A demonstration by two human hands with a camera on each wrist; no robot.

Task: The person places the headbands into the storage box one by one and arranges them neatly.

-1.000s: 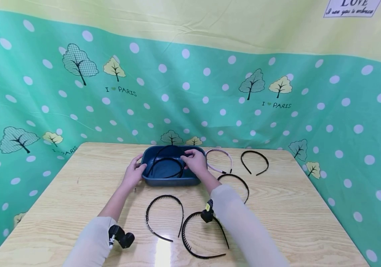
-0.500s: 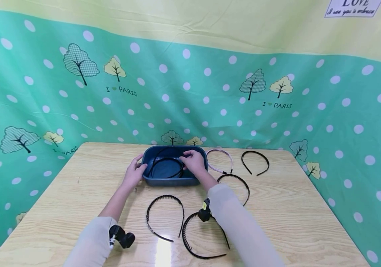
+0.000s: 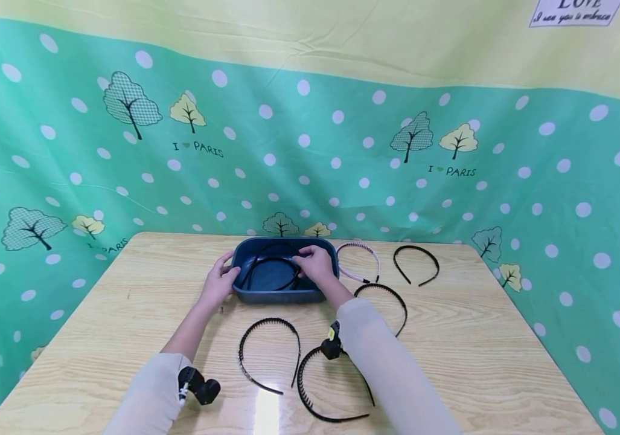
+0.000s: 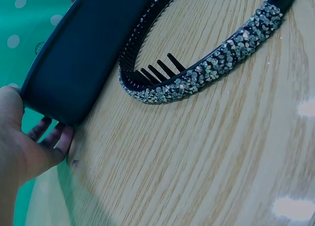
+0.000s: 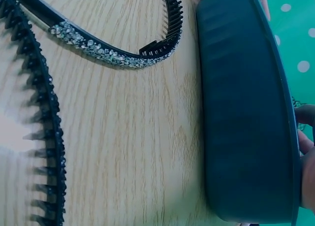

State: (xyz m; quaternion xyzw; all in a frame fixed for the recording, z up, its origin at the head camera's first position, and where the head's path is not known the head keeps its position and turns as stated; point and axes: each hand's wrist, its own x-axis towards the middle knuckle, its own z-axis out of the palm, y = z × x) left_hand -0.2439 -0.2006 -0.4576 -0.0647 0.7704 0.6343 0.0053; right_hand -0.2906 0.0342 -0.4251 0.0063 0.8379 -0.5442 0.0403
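Note:
A dark blue plastic bin [image 3: 282, 297] stands at the table's back edge. My left hand [image 3: 217, 281] grips its left end, thumb at the rim and fingers beneath the outer wall, as the left wrist view also shows. Inside lie black headbands [image 3: 274, 260], overlapping. Reaching over the right side of the bin, my right hand [image 3: 316, 266] pinches a black headband by one end; the fingertips are partly hidden. In the right wrist view the bin wall [image 5: 246, 113] covers most of that hand.
In front of the bin lie a toothed black headband with crystals [image 3: 241, 347] and another black one [image 3: 301, 386], partly under my right sleeve. To the right are a black headband [image 3: 393, 294], a pink one [image 3: 360, 244] and a farther black one [image 3: 415, 247]. A polka-dot curtain [image 3: 337, 139] hangs behind.
The black headband in my right hand has sunk lower into the bin, its raised arc now less visible. My right forearm has shifted slightly left; my left hand stays put.

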